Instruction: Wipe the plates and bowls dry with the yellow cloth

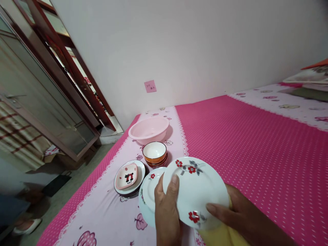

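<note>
A white plate with red flowers and grey leaves is tilted up in front of me. My left hand grips its left edge, thumb on the face. On the right edge lies the thumb of my right hand, its other fingers hidden behind. A yellow cloth shows under the plate by that hand. Just left, more white flowered plates lie overlapping on the bed, partly covered by my left hand. Beside them, a pink cat dish rests on a stack of dark-rimmed plates.
Orange bowls with white insides stand stacked beyond the plates. Behind them is a pink basin near the wall. A pink paper note is on the wall. The bed's pink dotted cover stretches right; its left edge drops to the floor.
</note>
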